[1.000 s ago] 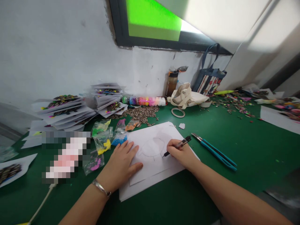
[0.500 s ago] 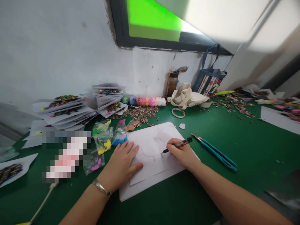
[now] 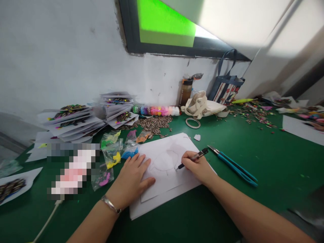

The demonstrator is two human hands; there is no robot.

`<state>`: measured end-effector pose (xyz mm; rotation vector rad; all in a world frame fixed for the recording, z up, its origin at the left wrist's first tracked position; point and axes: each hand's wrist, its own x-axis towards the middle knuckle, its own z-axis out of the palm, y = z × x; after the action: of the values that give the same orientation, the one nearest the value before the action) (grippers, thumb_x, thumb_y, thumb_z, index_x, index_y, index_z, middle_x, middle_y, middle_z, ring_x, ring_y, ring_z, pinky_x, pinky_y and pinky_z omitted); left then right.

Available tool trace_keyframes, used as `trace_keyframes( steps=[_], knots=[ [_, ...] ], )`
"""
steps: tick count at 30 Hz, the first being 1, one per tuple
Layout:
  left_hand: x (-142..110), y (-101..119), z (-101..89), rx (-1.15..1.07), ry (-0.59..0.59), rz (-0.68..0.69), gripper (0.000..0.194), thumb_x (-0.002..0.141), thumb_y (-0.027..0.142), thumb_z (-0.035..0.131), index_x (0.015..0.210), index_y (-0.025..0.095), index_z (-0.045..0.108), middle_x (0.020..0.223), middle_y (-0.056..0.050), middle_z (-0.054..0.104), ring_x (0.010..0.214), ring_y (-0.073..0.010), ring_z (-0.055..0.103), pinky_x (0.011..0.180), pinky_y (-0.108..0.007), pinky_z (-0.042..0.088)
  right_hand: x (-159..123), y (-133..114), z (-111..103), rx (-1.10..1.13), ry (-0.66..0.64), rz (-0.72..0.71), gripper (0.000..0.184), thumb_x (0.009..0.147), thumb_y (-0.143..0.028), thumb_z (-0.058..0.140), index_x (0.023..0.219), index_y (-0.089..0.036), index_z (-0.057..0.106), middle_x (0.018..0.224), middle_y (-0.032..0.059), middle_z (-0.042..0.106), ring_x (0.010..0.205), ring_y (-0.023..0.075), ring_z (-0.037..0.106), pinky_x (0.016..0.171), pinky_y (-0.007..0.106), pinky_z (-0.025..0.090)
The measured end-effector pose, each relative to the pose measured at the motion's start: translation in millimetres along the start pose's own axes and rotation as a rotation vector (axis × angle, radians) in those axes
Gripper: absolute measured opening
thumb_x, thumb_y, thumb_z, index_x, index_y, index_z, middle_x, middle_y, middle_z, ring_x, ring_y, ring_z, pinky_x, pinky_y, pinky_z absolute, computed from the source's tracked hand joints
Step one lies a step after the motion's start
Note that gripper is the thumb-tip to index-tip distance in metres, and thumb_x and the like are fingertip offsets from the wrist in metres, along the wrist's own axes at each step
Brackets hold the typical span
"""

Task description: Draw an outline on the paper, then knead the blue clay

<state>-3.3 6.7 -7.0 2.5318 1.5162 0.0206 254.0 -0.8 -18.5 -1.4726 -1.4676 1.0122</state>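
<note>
- White paper (image 3: 162, 184) lies flat on the table (image 3: 197, 216).
- Left hand (image 3: 133, 178): palm down, fingers spread on the paper, grasping nothing.
- Right hand (image 3: 196, 167): fingers curled around pen (image 3: 199, 154), tip at paper.

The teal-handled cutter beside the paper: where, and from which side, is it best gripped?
Probably at mid-handle, pinched across its long sides, coming from above and the person's right. The teal-handled cutter lies flat on the green table, its metal end pointing away, close to the pen in the right hand; the handle slants back toward the person's right, apart from the paper.
</note>
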Motion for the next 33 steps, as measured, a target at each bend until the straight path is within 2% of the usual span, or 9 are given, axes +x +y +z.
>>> trace_keyframes(
  steps=[18,33],
  knots=[
    [-0.7,-2.6,3.1,-0.034,0.056,0.021,0.062,0.085,0.056,0.051,0.137,0.021,0.048,0.146,-0.012,0.042,0.137,-0.0367,0.028,0.111,-0.057,0.022,0.4,-1.5,-0.6,-0.014,0.009,-0.010,0.017,0.074,-0.023,0.049,0.058,-0.019,0.054,0.052,-0.0040,0.044,0.054,0.0127,0.039,0.050,0.025,0.027],
    [-0.6,-2.6,2.9,-0.036,0.039,0.023,0.064,0.086,0.056,0.050,0.138,0.020,0.046,0.147,-0.012,0.040,0.138,-0.0346,0.027,0.112,-0.054,0.019,0.4,-3.3,-0.7,-0.029,0.020,-0.001,0.017,0.073,-0.023,0.049,0.057,-0.020,0.052,0.052,-0.0043,0.044,0.054,0.0130,0.039,0.051,0.026,0.028]
  ],
)
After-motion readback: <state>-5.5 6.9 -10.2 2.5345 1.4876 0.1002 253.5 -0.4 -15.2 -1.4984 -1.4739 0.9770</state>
